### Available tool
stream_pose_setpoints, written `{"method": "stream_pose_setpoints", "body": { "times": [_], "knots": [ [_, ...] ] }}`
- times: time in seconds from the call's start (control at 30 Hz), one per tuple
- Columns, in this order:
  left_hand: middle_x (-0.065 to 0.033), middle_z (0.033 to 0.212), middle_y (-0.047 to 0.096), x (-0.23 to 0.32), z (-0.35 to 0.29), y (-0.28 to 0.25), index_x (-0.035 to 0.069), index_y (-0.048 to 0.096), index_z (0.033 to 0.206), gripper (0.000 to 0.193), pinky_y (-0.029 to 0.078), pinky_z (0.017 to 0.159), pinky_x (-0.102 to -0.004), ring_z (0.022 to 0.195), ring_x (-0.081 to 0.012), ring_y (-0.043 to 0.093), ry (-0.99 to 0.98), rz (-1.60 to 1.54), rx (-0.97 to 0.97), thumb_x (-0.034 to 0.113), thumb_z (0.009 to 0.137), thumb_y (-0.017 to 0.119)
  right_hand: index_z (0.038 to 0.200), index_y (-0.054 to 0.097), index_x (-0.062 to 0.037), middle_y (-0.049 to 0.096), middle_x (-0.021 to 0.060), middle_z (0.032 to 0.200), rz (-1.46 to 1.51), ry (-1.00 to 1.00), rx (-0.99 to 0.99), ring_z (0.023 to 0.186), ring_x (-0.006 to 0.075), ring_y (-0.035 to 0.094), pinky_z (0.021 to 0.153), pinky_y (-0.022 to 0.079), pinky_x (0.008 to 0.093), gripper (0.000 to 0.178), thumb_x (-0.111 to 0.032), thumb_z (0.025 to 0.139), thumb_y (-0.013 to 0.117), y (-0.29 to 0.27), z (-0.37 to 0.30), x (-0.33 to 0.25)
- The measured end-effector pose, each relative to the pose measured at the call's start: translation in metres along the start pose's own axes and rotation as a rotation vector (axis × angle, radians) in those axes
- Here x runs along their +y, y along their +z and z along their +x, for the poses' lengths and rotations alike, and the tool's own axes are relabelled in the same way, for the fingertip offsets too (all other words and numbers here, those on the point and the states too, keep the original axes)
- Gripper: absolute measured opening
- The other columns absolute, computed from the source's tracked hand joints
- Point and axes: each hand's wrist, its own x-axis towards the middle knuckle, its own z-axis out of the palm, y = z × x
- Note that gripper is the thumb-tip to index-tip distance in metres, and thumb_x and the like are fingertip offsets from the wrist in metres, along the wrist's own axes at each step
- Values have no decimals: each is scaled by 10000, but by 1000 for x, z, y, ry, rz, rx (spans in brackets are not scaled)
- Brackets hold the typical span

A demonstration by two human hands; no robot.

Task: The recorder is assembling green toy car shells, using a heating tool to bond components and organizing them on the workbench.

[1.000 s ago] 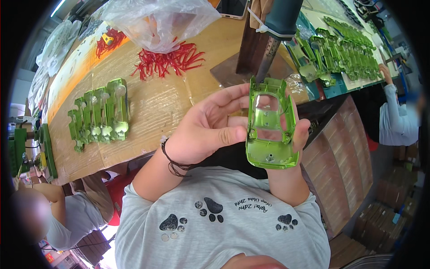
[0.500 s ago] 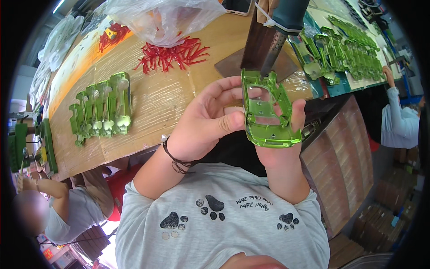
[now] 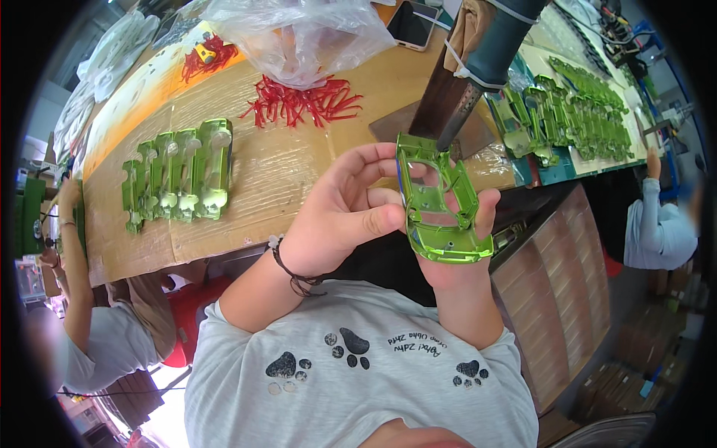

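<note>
Both hands hold a glossy green toy car body shell, its hollow underside up, with a clear window piece inside. My left hand grips the shell's left edge, thumb along the side and fingers reaching behind it. From below and the right, my right hand supports the shell; some of its fingers are hidden behind it. The metal nozzle of a dark green tool, apparently a hot-air gun, points down at the shell's far end. Whether they touch, I cannot tell.
A row of green shells lies on the cardboard-covered table at left. Red strips lie beside a plastic bag; a phone is behind. More green shells fill the right. Co-workers sit at both sides.
The whole view has shifted slightly. The shell has turned a little in my hands, still beneath the nozzle. At left, the co-worker's arm has come up to the table edge.
</note>
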Motion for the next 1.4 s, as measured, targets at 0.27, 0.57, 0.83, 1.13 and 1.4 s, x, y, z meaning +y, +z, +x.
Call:
{"method": "stream_pose_setpoints", "body": {
  "times": [0.27, 0.57, 0.83, 1.13, 1.4],
  "knots": [
    [-205, 1398, 467, 8, -5, 5, -55, 255, 1443, 742, 536, 900, -336, 1066, -213, 630, -21, 56, -7, 169, 905, 715, 1363, 414, -38, 584, 85, 1229, -121, 10, 109, 1090, 228, 625, 918, 554, 422, 847, -633, 817, 671, 18, -6, -4],
    [-45, 995, 566, 18, -26, -1, -9, 430, 1405, 584, 510, 822, -299, 904, -141, 582, -277, 700, -269, 73, 895, 702, 1476, 356, -34, 562, 145, 1324, -132, -7, 254, 949, 200, 644, 751, 553, 302, 585, -257, 949, 480, -10, -37, -6],
    [-140, 1150, 613, 95, -80, -50, 26, 582, 1279, 509, 465, 871, -389, 1012, -317, 584, 369, 1409, 78, 104, 805, 749, 1422, 442, 35, 626, 130, 1150, -1347, -714, 450, 821, 137, 647, 715, 523, 250, 543, 88, 883, 487, -76, -30, -54],
    [-206, 1592, 232, 95, -117, -135, -82, 485, 1304, 432, 266, 1145, -456, 1434, -415, 277, 218, 1997, 530, 127, 932, 555, 1288, 593, -65, 664, 130, 1118, -2060, -880, 387, 1089, 295, 585, 914, 422, 435, 371, -96, 919, 567, -79, 69, -93],
    [-244, 1570, 250, 93, -114, -135, -72, 473, 1320, 438, 276, 1128, -478, 1406, -438, 304, 225, 2018, 526, 89, 914, 516, 1020, 635, -80, 642, 67, 984, -2348, -588, 680, 984, 280, 591, 849, 438, 451, 191, -238, 928, 583, -75, 57, -99]
  ]
}}
